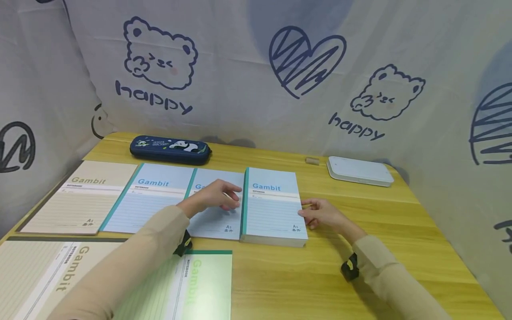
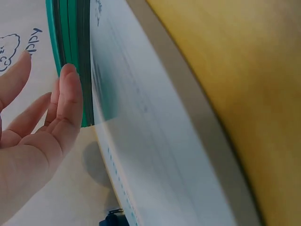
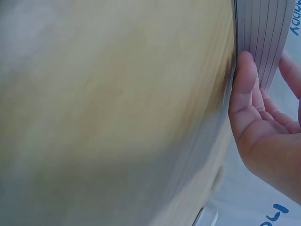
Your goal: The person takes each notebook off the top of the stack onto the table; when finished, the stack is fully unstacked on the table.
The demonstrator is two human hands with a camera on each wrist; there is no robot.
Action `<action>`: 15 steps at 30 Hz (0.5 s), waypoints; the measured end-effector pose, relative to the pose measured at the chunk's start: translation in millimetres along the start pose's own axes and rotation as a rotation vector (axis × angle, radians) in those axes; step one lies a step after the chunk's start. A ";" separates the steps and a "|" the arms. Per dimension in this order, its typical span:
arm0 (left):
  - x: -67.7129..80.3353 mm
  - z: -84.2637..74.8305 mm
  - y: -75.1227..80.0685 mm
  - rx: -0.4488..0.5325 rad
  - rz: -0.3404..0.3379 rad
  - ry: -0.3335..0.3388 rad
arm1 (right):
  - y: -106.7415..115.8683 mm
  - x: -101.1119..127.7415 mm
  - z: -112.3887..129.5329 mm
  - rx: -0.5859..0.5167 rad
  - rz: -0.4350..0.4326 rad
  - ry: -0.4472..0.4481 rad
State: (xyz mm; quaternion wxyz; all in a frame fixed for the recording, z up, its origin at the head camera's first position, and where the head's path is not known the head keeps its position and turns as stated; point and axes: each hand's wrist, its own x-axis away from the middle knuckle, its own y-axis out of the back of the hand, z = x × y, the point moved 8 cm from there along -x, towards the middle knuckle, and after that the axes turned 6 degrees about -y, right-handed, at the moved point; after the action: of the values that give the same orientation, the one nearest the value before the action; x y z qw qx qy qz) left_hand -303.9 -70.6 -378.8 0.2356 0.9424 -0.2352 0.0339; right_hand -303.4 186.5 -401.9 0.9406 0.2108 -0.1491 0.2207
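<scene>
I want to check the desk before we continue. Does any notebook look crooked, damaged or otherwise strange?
Nothing looks damaged or spilled. The stack of blue notebooks lies square, with the left hand at its green spine side and the right hand at its open edge. Only the green notebook and the beige one near the front edge are turned sideways to the row.

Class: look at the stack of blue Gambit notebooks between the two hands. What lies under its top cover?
Under the top notebook several more notebooks show as teal spines and page edges. Their covers are hidden. The stack rests on the table.
</scene>
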 end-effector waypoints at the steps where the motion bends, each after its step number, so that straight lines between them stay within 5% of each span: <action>1: -1.1 0.5 -1.2 0.006 0.003 0.006 | 0.2 -0.1 -0.3 0.000 -0.003 -0.002; 15: -6.1 -2.3 -11.7 -0.006 0.036 0.048 | -2.6 4.3 7.0 -0.074 -0.008 -0.027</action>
State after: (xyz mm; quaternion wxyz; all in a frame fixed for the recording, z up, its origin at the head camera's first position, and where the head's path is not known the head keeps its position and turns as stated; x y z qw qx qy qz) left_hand -303.9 -57.8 -382.8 0.2433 0.9362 -0.2463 0.0602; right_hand -299.8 182.7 -395.2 0.9466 0.1792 -0.1689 0.2083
